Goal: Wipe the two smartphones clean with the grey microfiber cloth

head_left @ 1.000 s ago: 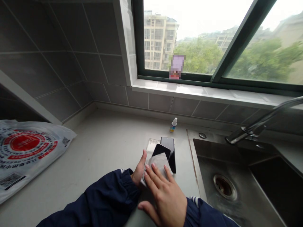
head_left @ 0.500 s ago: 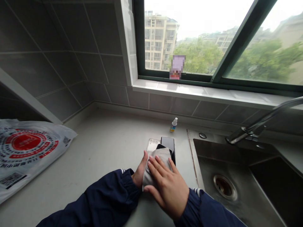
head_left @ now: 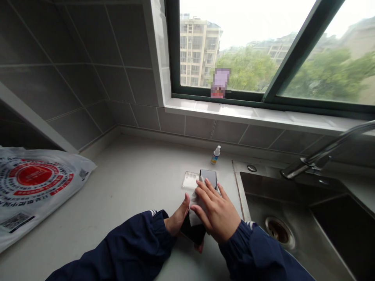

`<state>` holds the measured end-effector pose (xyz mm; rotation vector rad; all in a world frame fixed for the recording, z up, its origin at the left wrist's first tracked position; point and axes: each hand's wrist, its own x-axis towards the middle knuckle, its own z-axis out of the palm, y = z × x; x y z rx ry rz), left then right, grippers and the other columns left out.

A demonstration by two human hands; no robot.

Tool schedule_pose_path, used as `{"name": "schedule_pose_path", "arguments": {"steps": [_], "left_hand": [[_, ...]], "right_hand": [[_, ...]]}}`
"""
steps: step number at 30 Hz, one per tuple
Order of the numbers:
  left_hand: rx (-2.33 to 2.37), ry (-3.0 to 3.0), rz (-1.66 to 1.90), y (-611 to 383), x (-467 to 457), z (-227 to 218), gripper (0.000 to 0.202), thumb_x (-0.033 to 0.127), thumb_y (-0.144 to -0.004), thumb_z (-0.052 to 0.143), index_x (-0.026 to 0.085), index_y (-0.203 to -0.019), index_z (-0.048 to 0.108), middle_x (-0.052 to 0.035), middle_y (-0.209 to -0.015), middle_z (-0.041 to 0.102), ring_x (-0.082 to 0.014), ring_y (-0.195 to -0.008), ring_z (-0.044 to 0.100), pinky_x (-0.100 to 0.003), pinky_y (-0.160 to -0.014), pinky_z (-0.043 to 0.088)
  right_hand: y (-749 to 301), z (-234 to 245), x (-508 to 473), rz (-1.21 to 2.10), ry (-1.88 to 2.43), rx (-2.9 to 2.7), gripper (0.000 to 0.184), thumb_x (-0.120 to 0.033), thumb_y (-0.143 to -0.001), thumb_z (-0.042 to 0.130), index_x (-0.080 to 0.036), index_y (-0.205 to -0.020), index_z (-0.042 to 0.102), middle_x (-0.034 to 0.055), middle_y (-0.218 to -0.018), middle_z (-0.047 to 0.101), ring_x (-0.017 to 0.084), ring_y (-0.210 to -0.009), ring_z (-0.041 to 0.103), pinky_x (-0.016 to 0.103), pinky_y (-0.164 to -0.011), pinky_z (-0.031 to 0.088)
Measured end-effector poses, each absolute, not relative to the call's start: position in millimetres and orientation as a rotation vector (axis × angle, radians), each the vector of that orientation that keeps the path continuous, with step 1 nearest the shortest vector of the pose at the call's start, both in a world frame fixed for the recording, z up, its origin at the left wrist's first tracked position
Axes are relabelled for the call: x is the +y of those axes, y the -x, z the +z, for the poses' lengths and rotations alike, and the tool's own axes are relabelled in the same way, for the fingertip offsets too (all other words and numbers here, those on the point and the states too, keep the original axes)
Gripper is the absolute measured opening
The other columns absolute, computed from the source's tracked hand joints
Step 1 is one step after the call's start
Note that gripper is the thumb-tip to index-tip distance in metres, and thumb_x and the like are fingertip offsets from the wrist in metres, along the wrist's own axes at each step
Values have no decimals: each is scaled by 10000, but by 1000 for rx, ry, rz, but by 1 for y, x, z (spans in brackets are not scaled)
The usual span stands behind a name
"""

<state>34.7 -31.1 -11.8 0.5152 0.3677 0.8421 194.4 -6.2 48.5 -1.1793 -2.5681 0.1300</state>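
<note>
My left hand [head_left: 178, 217] supports a black smartphone [head_left: 193, 233] from below, with the thumb along its left edge and a fingertip showing under its lower end. Over the phone's upper part lies a light grey cloth [head_left: 196, 217]. My right hand [head_left: 220, 214] presses that cloth against the screen, fingers nearly straight and pointing away from me. Just beyond the hands, a second phone [head_left: 209, 175] rests on the counter, partly covered by my right fingers. Beside it on the left is a clear phone case [head_left: 189, 180].
A small spray bottle [head_left: 215, 156] with a white top stands behind the second phone. To the right are a steel sink [head_left: 258, 207] and a tap [head_left: 310, 156]. A white plastic bag [head_left: 58, 195] with red print lies on the counter [head_left: 131, 175] at left.
My right hand and the cloth have slid up and to the right across the phone, uncovering its lower black part. My left hand has shifted slightly right.
</note>
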Motion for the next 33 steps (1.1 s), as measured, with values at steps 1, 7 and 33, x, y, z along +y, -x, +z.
{"name": "schedule_pose_path", "arguments": {"steps": [1,7,33], "left_hand": [[392,-561,686,-33,-31,-11,911,672,-918,22,102,-1225,663,-135,-741,729,-239,-658,699,-381,-685,536],[448,-681,607,-32,-29,-11,1038,771,-840,-24,78,-928,744,-153,-773,708,-217,-587,685,-316,-542,527],[344,-562,647,-34,-26,0,956,729,-856,-55,102,-1216,570,-150,-893,662,-246,-566,687,-329,-488,492]], "right_hand": [[-195,48,-5,124,1183,-2564,409,-437,-997,450,-185,-1307,543,78,-1519,428,324,-1429,347,584,-1132,309],[-198,48,0,169,1221,-2544,379,-409,-1010,423,-188,-1301,525,87,-1511,441,328,-1408,385,567,-1103,373],[-212,53,10,391,1491,-2289,450,-490,-1002,372,-182,-1172,652,110,-1021,755,270,-928,734,330,-786,551]]}}
